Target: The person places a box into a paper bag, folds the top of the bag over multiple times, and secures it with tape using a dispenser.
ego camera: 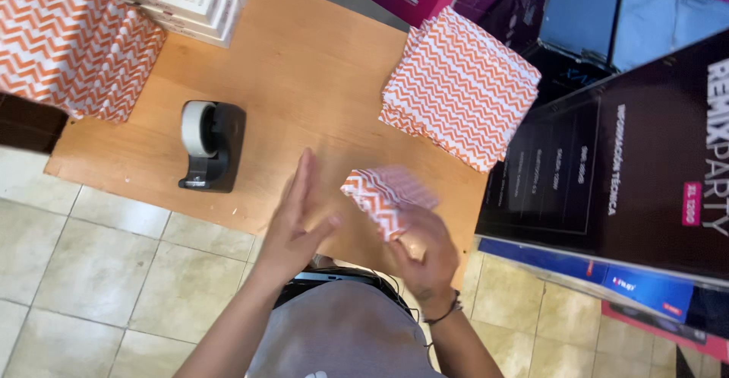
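One head-worn camera looks steeply down from close above the hands (357,230), facing the desk (304,82) beyond them, with tiled floor (99,264) to their left.

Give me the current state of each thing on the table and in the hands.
Left hand: open, empty.
Right hand: shut on small wrapped box.
Small wrapped box: lifted, blurred.
Large wrapped parcel: flat at table edge.
Tape dispenser: upright, roll loaded.
Wooden table: bearing these.

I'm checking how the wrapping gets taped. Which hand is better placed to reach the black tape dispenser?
Probably the left hand: it is open, holds nothing, and lies nearer the tape dispenser. The right hand holds the small wrapped parcel, farther away.
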